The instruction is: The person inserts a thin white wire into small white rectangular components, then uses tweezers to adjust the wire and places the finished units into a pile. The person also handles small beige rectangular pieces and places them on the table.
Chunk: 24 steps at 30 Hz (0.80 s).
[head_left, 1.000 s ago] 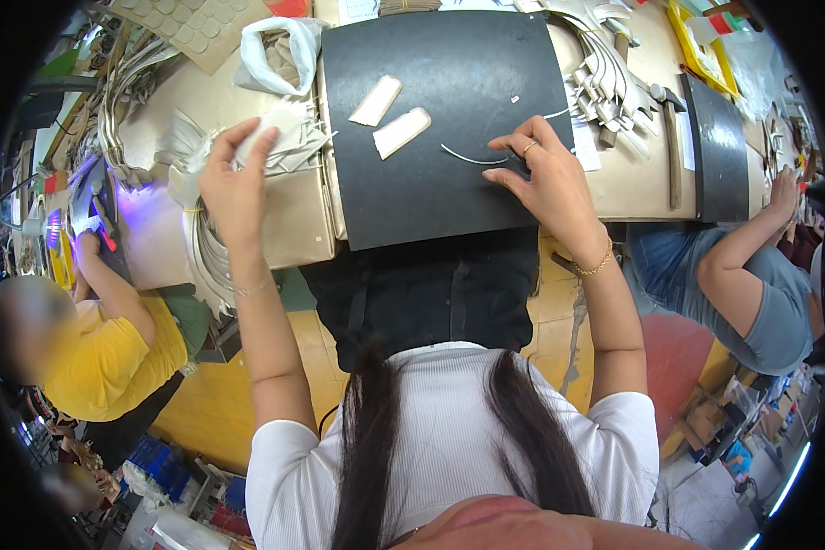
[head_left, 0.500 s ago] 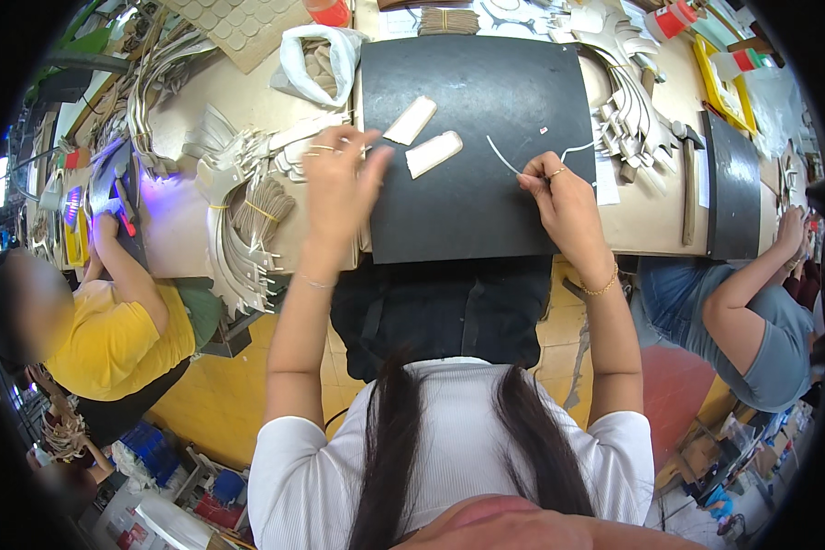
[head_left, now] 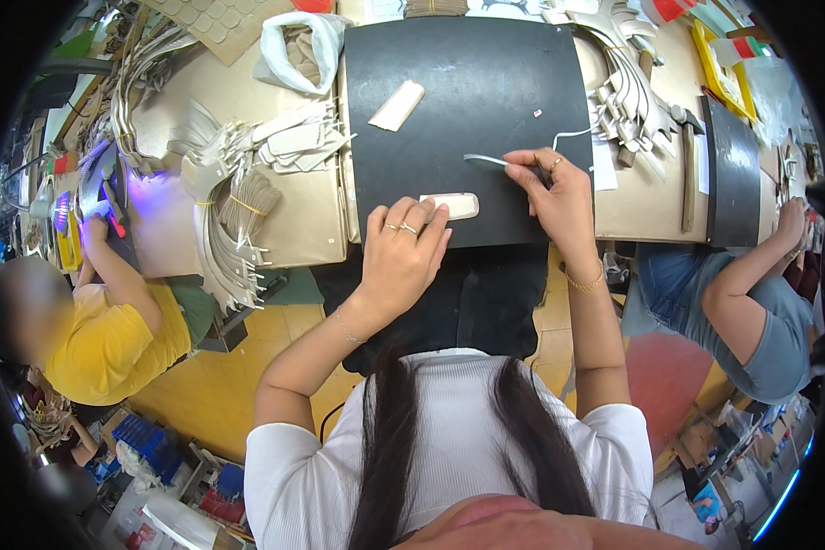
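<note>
Workbench (head_left: 307, 215) in head view: tan surface, black mat (head_left: 467, 92) at centre. White bag (head_left: 271, 60) beyond the mat's far left corner; pale cut pieces (head_left: 293, 139) heaped beside its left edge; hammer (head_left: 688, 179) well to the right. Cream piece (head_left: 460, 205) flat near the mat's front edge. Left hand (head_left: 399, 249): thumb and fingertips at the piece's left end; pinching or merely pressing, cannot tell. Right hand (head_left: 559, 194): thumb and forefinger pinched on thin pale strip (head_left: 483, 159), free end pointing left. Second cream tab (head_left: 397, 105) farther back, untouched.
</note>
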Tool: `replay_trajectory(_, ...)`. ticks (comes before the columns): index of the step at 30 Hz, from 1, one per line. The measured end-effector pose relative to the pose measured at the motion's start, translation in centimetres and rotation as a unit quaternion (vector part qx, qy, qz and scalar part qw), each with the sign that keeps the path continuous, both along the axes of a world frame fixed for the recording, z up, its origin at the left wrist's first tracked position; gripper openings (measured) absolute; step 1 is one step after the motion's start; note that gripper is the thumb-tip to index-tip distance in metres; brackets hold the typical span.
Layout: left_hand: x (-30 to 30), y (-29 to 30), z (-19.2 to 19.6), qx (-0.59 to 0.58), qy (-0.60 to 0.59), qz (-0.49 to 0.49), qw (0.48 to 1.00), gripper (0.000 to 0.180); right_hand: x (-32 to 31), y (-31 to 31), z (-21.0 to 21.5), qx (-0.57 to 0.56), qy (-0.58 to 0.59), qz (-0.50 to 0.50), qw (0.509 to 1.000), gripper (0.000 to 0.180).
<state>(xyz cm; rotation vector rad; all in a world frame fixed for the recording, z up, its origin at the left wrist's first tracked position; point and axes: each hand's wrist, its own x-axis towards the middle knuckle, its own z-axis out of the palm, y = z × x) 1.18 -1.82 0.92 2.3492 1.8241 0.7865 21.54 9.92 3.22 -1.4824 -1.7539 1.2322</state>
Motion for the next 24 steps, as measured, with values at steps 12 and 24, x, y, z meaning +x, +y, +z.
replay_trajectory(12,2.1,4.0,0.1,-0.146,-0.237,0.078,0.957,0.01,1.1,-1.9,0.3,-0.033,-0.011,-0.053,0.998,0.016)
replay_trajectory(24,3.6,4.1,-0.4,-0.098,-0.054,0.089,0.99,0.01,-0.5,-3.8,0.8,-0.035,0.073,0.055,0.995,0.009)
